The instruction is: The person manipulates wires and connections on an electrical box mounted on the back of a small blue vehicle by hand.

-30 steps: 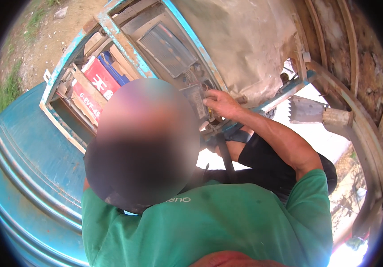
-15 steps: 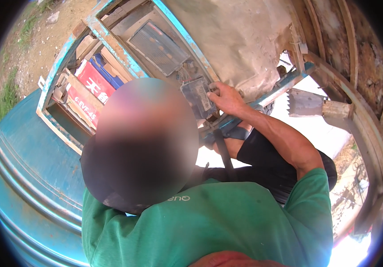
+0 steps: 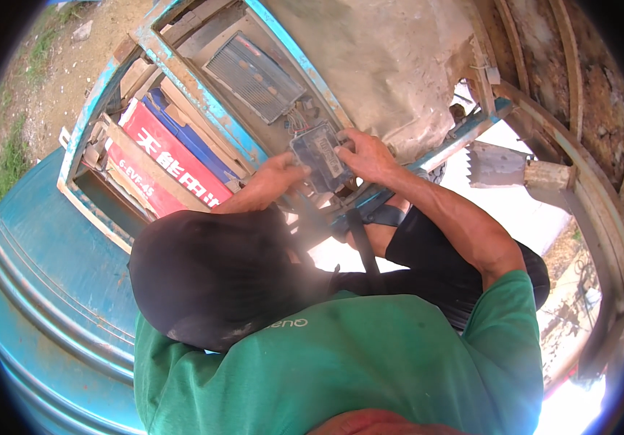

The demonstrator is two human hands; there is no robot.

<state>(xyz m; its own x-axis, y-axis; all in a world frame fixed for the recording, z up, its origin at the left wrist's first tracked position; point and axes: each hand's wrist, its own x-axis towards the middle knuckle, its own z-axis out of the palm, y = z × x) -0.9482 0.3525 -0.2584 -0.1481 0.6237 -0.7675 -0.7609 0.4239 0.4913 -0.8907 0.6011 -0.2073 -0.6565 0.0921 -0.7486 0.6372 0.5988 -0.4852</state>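
A dark rectangular electrical box (image 3: 320, 159) with a pale label sits at the front of an open compartment in a turquoise metal frame (image 3: 221, 116). My right hand (image 3: 371, 157) grips its right side, thumb and bent fingers at the upper corner. My left hand (image 3: 277, 177) is at the box's left edge, fingers curled against it and slightly blurred. Wires (image 3: 299, 119) run behind the box toward a finned metal unit (image 3: 255, 78). A dark rounded cloth shape (image 3: 210, 275) hides most of my left forearm.
Red boxes (image 3: 167, 156) and a blue one (image 3: 188, 127) fill the compartment on the left. A turquoise ribbed panel (image 3: 51, 275) curves along the left. On the right are a toothed grey blade (image 3: 497, 167) and curved frame ribs (image 3: 573, 69).
My left hand now shows at the box's left edge, where a blurred patch covered the view before. My right hand stays at the right side. The whole view has shifted slightly.
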